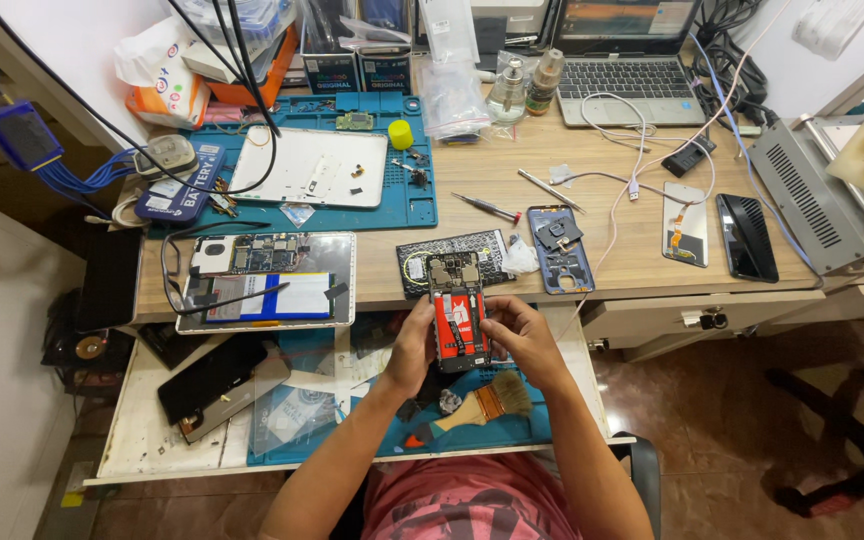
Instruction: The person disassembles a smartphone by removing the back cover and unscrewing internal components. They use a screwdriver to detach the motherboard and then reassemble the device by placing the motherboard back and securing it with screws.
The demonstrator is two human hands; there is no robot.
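An opened phone with a red battery and bare circuit board is held upright over the pull-out shelf, between both hands. My left hand grips its left edge. My right hand holds the right edge, thumb resting on the battery. Just below lies a brush with a wooden handle on a blue mat. Behind the phone, on the desk edge, sits a black back cover.
An opened tablet with its battery exposed lies at left; a white tablet shell rests on a teal work mat. A blue phone frame, screwdriver, two phone screens, cables, bottles and a laptop crowd the desk. A dark screen panel lies on the shelf.
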